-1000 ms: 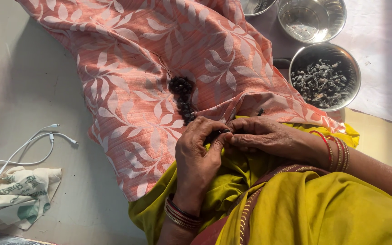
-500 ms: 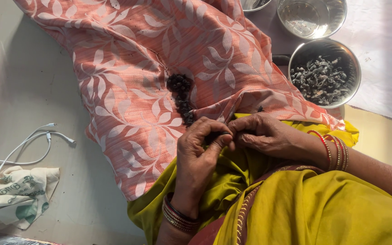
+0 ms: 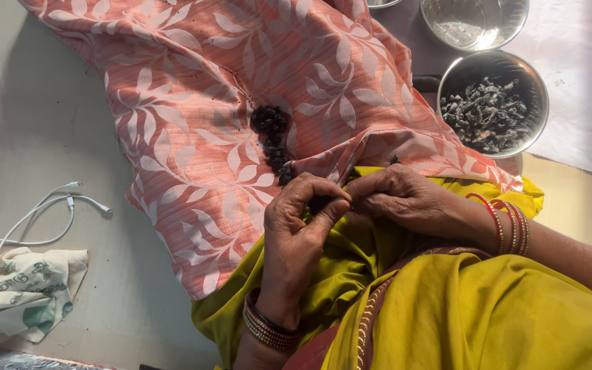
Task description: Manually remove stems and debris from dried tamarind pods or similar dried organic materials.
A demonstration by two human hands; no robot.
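My left hand (image 3: 299, 236) and my right hand (image 3: 405, 199) meet over my lap on yellow-green cloth (image 3: 351, 267). Between their fingertips they pinch one small dark berry (image 3: 320, 203). Just above them a small heap of dark berries (image 3: 270, 133) lies on a pink cloth with a white leaf pattern (image 3: 193, 116). Both wrists wear bangles.
A steel bowl with dark shrivelled pieces (image 3: 493, 103) stands at the upper right, with another steel bowl (image 3: 473, 20) behind it. A white cable (image 3: 42, 219) and a crumpled cloth bag (image 3: 22, 291) lie on the floor at left. A white sheet (image 3: 577, 103) covers the right side.
The view has shifted slightly. My hands stay together over the lap, fingers working at the small dark berry; the berry heap has not moved.
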